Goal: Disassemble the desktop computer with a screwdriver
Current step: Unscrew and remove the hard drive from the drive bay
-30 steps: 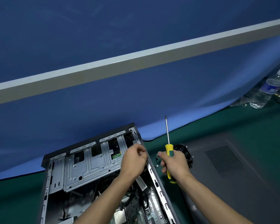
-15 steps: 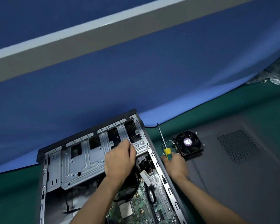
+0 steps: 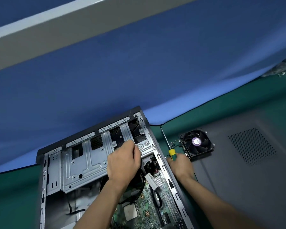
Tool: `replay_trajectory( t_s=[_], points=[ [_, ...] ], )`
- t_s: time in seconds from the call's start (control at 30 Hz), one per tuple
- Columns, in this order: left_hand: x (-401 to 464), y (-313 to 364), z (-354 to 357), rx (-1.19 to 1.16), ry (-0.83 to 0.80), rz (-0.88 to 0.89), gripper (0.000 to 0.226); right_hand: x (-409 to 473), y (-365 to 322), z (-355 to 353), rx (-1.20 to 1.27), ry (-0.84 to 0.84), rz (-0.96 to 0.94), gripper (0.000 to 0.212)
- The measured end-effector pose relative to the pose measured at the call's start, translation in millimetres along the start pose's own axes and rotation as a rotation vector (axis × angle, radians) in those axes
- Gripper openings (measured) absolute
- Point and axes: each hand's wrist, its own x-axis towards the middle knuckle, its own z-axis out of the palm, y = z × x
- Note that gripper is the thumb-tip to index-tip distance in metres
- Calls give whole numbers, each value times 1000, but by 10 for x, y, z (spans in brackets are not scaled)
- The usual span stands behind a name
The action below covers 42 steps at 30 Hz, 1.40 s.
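The open black-framed desktop computer case (image 3: 157,156) is lying on its side on the green-covered bench (image 3: 13,192), its bare silver metal drive cage (image 3: 82,164) and green motherboard (image 3: 147,207) facing up. The left hand (image 3: 122,164) is reaching into the case at the cage's right end, fingers curled over its edge near a dark cable connector (image 3: 147,162); whether it is pinching something small there, I cannot tell. The right hand (image 3: 180,166) is resting just outside the case wall, clenched around the yellow-and-green-handled screwdriver (image 3: 169,149), whose thin steel shaft is pointing away along the bench. A removed black cooling fan with a purple hub label (image 3: 196,142) is sitting near the tool, on the grey perforated side panel (image 3: 248,154).

The step in hand looks like freeing the drive cage. Doing it well means steadying the cage with the left hand, seating the tip squarely in each screw head before turning (a slipped tip could gouge the board below), and unplugging cables by their connectors rather than their wires.
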Motion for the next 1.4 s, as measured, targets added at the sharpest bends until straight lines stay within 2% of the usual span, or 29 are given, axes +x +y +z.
replay_trajectory(
  t_s=[0.23, 0.3, 0.43, 0.53, 0.6, 0.67, 0.77, 0.87, 1.0, 1.1, 1.2, 1.3, 1.4],
  points=[
    [-3, 14, 2, 20, 12, -2, 26, -219, 10, -256, 261, -56, -100, 24],
    [-14, 23, -9, 6, 0, -15, 27, -311, -54, -418, 270, -58, -155, 21],
    [-55, 79, -131, -122, -38, -34, 18, -480, -263, -814, 149, -130, -273, 20],
    [-89, 163, -291, -203, 49, -18, 51, -624, -460, -1070, 0, -240, -363, 23],
    [-107, 222, -425, -172, 106, 48, 57, -720, -597, -1176, -137, -270, -431, 22],
    [-122, 242, -512, -96, 163, 148, 51, -813, -736, -1240, -256, -313, -477, 19],
    [-124, 180, -605, 1, 316, 241, 20, -928, -933, -1294, -348, -396, -486, 19],
    [-132, 49, -681, -9, 348, 147, 14, -972, -1092, -1354, -263, -438, -503, 10],
    [-175, -87, -696, -125, 296, -143, 20, -1018, -1280, -1471, 130, -494, -496, 22],
    [-171, -122, -662, -263, 297, -261, 22, -1089, -1428, -1441, 411, -358, -532, 17],
    [-151, -133, -605, -331, 239, -306, 18, -1131, -1560, -1307, 498, -115, -583, 17],
    [-137, -195, -501, -246, 120, -313, 27, -1133, -1694, -1170, 386, 63, -675, 17],
    [-191, -306, -361, -151, 66, -348, 43, -1116, -1836, -1104, 249, 137, -773, 17]
  ],
)
